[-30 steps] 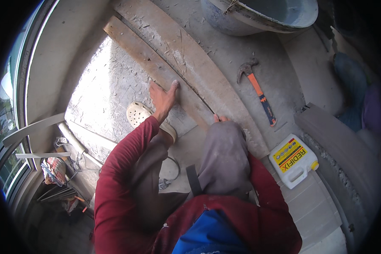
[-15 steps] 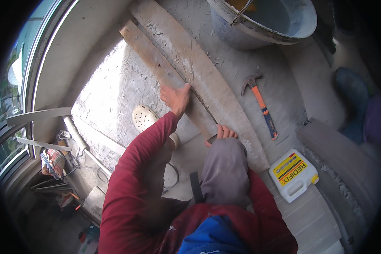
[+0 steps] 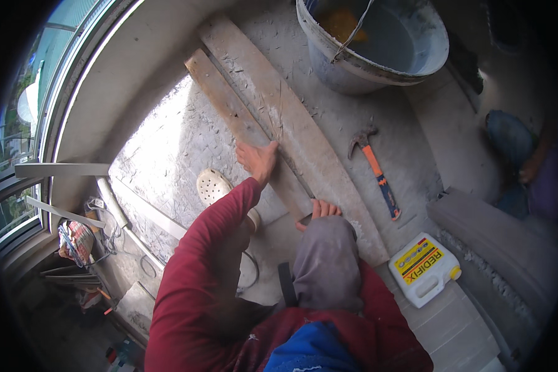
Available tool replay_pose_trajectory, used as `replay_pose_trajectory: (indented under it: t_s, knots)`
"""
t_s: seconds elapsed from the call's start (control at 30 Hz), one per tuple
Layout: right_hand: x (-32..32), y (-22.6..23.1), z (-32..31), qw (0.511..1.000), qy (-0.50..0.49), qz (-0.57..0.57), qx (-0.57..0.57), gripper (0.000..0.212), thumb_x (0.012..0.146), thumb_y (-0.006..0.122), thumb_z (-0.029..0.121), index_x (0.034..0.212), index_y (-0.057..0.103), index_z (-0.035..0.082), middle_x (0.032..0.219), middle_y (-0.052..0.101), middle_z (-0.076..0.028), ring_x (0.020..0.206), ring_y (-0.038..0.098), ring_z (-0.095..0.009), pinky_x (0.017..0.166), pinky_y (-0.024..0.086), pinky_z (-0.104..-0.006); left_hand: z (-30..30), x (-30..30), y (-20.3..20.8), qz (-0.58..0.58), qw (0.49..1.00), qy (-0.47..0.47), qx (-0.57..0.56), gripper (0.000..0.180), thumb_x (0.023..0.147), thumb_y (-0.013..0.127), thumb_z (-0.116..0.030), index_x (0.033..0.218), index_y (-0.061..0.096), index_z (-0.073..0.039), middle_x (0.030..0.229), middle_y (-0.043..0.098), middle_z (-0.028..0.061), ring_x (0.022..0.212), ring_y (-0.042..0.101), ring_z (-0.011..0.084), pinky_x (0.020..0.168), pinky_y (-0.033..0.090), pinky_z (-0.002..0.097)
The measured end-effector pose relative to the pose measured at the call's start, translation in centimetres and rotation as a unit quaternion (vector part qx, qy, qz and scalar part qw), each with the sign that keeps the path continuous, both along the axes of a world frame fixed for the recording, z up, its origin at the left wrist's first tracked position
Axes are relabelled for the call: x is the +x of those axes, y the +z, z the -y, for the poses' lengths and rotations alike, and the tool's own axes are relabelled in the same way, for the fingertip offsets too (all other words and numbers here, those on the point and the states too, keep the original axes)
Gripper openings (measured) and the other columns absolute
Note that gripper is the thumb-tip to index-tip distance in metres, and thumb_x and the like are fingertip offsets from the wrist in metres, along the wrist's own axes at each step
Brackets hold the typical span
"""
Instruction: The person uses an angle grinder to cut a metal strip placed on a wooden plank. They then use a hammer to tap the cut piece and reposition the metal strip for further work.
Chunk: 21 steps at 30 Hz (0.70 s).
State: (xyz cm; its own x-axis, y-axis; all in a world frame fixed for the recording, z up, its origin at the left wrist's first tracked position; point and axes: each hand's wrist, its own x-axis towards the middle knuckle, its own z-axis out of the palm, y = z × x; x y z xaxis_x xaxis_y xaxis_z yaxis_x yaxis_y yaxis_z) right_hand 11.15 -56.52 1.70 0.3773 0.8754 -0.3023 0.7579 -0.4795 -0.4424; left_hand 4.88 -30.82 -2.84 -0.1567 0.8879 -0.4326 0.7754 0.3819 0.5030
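Note:
A narrow wooden plank (image 3: 229, 106) lies slantwise on the dusty floor beside a wider board (image 3: 297, 121), with a thin gap between them. My left hand (image 3: 258, 162) grips the narrow plank near its middle, thumb across the top and fingers over its left edge. At the plank's near end, my right hand (image 3: 324, 209) is closed around it, partly hidden behind my bent knee (image 3: 325, 248). A small dark edge shows under the right fingers; I cannot make out what it is. One light perforated clog (image 3: 212, 186) shows left of the plank.
A claw hammer (image 3: 375, 170) with an orange and dark handle lies to the right. Beyond it stands a bucket (image 3: 328, 62) of cloudy water. A white jug (image 3: 425, 291) with a yellow label lies nearer. Pipes and strips (image 3: 149, 211) lie left. Another person (image 3: 527, 161) is at far right.
The view has shifted slightly, so the floor items sit a little lower in the picture. Both hands keep their places on the plank. At far right, the other person's hand has come into sight.

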Motion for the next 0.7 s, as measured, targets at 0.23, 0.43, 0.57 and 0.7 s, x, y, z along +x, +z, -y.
replay_pose_trajectory:
  t_s: [0.23,0.43,0.57,0.7]
  knots:
    - [0.5,-0.1,0.1,0.999,0.03,-0.016,0.0,0.084,0.076,0.079,0.048,0.14,0.05,0.003,0.132,0.052,-0.016,0.122,0.045,-0.036,0.108,0.032,-0.0519,-0.2,-1.1,-2.0,-0.043,0.999,-0.021,-0.015,0.13,0.069,0.086,-0.05,0.156,0.012,0.013,0.156,0.029,0.0328,0.146,0.027,0.0487,0.118,0.032,0.0563]
    - [2.0,-4.2,2.7,0.982,0.032,0.054,0.179,0.056,0.086,0.065,0.038,0.131,0.061,0.005,0.117,0.059,-0.01,0.109,0.056,-0.027,0.098,0.04,-0.0463,-2.2,-3.2,-5.3,-0.096,0.99,-0.1,-0.002,0.142,0.067,0.086,-0.07,0.151,0.016,0.02,0.15,0.035,0.0391,0.14,0.039,0.0492,0.116,0.035,0.053]
    - [6.3,-5.2,8.5,0.951,-0.171,0.12,0.229,0.045,0.092,0.067,0.03,0.127,0.062,0.003,0.111,0.06,-0.011,0.106,0.058,-0.028,0.095,0.044,-0.0422,-1.7,-5.0,-4.2,-0.067,0.964,-0.242,0.092,0.141,0.072,0.083,-0.069,0.153,0.011,0.02,0.156,0.024,0.0418,0.147,0.03,0.0486,0.122,0.027,0.0507]
    - [11.9,-5.5,14.2,0.777,-0.587,0.07,0.218,0.033,0.096,0.068,0.023,0.119,0.062,0.001,0.107,0.061,-0.015,0.095,0.061,-0.033,0.086,0.049,-0.0461,-0.6,-5.7,-0.6,-0.087,0.808,-0.53,0.242,0.133,0.079,0.077,-0.068,0.158,0.009,0.013,0.164,0.017,0.0353,0.153,0.019,0.0465,0.124,0.022,0.0548]
